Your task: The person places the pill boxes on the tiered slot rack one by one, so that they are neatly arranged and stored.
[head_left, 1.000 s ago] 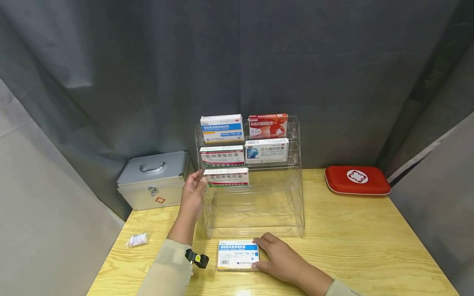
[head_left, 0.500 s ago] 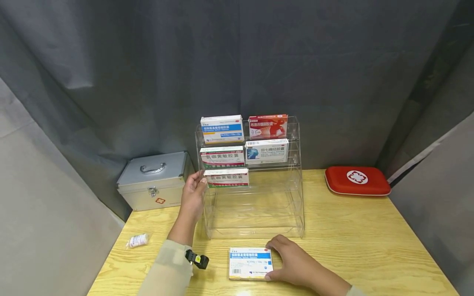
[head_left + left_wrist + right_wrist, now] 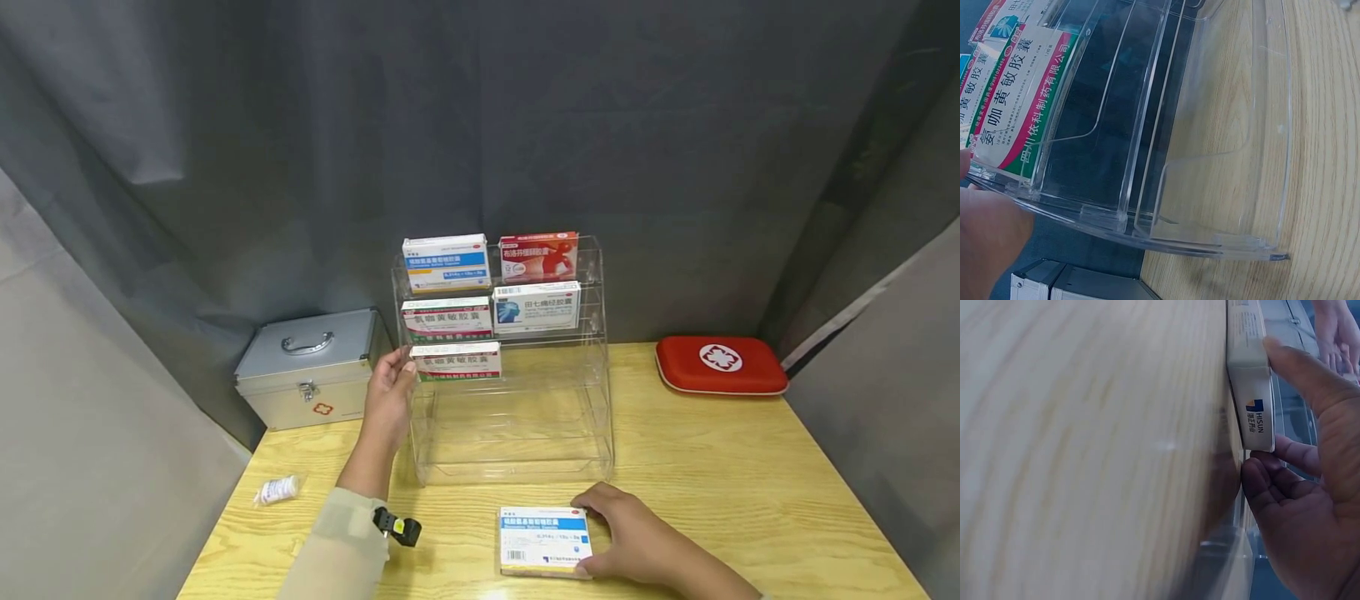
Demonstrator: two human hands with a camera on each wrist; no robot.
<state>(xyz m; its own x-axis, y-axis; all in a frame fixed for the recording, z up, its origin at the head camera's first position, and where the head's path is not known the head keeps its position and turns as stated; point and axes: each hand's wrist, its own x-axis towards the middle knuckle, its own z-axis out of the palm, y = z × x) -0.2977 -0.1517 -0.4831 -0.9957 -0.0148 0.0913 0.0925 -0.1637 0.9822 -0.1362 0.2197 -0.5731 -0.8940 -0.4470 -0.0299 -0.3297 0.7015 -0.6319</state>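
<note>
A clear tiered display rack (image 3: 517, 475) stands mid-table with medicine boxes in its upper tiers. My left hand (image 3: 390, 387) grips the rack's left side edge, its thumb beside the lowest displayed box (image 3: 457, 362), which is white, green and red. Fingers behind the edge are partly hidden. In the right wrist view, my right hand (image 3: 1310, 512) holds a white medicine box (image 3: 1257, 415) with a HISUN logo on its end. From the head view, thumb and fingers pinch this blue-banded box (image 3: 543, 542) at its right end, in front of the rack. Whether it touches the table is unclear.
Left of the rack sits a silver first-aid case (image 3: 311, 367), with a small white wrapped roll (image 3: 277, 490) nearer the front. A red zip case (image 3: 720, 367) lies at the right. Dark curtains (image 3: 480, 125) close off the back.
My right hand has moved rightward and slightly nearer with the blue-banded medicine box. The left hand keeps its hold on the rack. The head view has shifted slightly.
</note>
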